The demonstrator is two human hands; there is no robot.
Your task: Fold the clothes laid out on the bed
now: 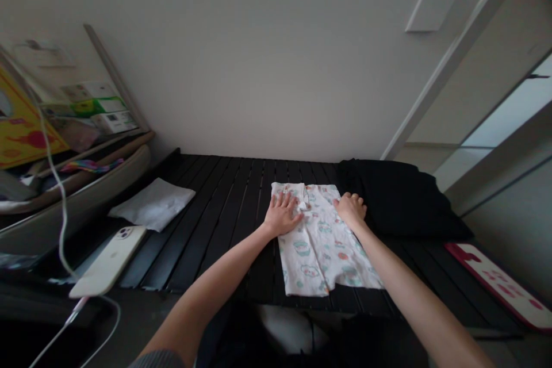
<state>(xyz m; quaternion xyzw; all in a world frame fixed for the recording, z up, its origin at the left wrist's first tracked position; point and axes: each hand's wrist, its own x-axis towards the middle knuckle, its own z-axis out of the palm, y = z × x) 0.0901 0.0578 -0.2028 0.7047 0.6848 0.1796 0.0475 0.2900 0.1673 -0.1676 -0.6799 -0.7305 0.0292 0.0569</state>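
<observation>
Our left grip (282, 214) and right grip (351, 210) lie spread flat, pinching nothing, on a white baby shirt (321, 247) with small prints on our black slatted surface (224, 198).

The left hand (282, 214) and right hand (351, 210) lie on a white cartoon-print cloth garment (321, 259). It rests on a black slatted surface (224, 230)

Home, looks like a small bedroom. Landmark is the black slatted bed frame (207, 241): dark pillow (399, 198) at its far right, white smartphone (107, 260) by its near left edge on a charging cable (62, 224), red-and-white mat (500, 284) at its right edge. Household boxes (92, 106) are piled left of it, plain wall (259, 57) behind it, with a wall switch plate (431, 10).
</observation>
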